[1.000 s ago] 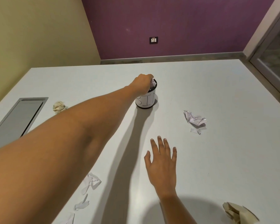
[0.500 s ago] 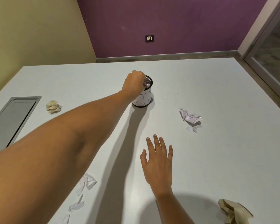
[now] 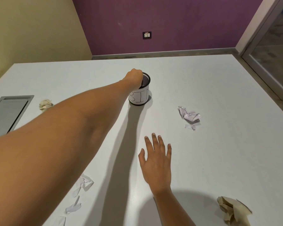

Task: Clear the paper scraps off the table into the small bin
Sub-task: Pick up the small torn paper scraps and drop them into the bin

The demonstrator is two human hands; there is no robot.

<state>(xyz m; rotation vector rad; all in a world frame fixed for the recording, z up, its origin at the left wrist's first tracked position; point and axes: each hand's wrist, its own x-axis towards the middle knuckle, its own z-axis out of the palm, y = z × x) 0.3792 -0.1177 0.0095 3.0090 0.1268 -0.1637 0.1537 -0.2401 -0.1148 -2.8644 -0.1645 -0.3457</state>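
Observation:
The small mesh bin (image 3: pixel 140 97), wrapped in white paper marked "BIN", stands mid-table. My left hand (image 3: pixel 133 78) is bunched over its left rim, fingers pointing down inside and hidden; no paper shows in it. My right hand (image 3: pixel 157 162) hovers flat over the table with spread fingers, holding nothing. Scraps lie around: a cream ball (image 3: pixel 45 104) at the left, crumpled white paper (image 3: pixel 189 115) right of the bin, torn white pieces (image 3: pixel 84 183) under my left arm, and a brown wad (image 3: pixel 234 211) at the bottom right.
A grey metal hatch (image 3: pixel 8 111) is set into the white table (image 3: pixel 203 79) at the left edge. A purple wall with a socket (image 3: pixel 147 35) lies beyond the far edge, and a glass door (image 3: pixel 271 51) stands at the right.
White paper showed at my left fingertips over the bin a second ago; it is out of sight now. The left hand has settled lower on the rim. The right hand barely moved.

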